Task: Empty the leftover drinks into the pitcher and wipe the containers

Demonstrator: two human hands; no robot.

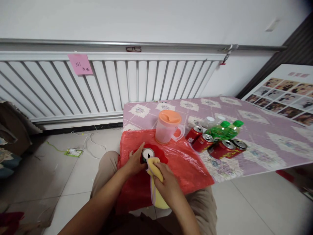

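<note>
My left hand (136, 160) is wrapped round the side of a drink can (147, 152), whose silver top with a dark mouth hole faces up at me. In my right hand (168, 181) is a bunched yellow cloth (154, 168) with a purple edge, pressed near the can's rim; its loose end hangs down. Below both hands is a red basin (163, 157), partly hidden by them, on a red plastic sheet (188, 168) that covers the table's corner and drapes over my lap. Behind the can stands a clear jug (162, 132) with an orange lid.
Several red cans (204, 143) and bottles with green caps (225, 124) stand on the flowered tablecloth (266, 133) to the right. A photo board (288, 91) is at the far right. A white radiator (139, 78) lines the wall. Cables and a power strip (74, 152) lie on the floor.
</note>
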